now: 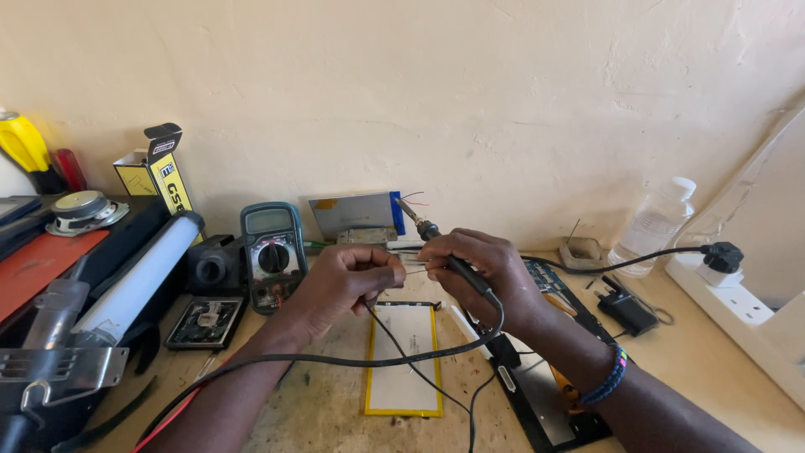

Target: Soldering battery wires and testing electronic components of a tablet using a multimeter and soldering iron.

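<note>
Showing a soldering iron (449,256) clamped in the right hand (486,273), its long axis slanting up and away to a tip near the wall. Thin wires (409,265) lie between the hands, just left of the right fingers; the left hand (340,281) pinches them shut, and is the nearer hand. Below lies a flat yellow-edged battery pack (402,359); a multimeter (272,252) stands to the left.

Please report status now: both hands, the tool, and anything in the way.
Right hand shut on soldering iron, tip up. Left hand pinching thin wire. Flat battery pack below; iron's black cable crosses it.
</note>
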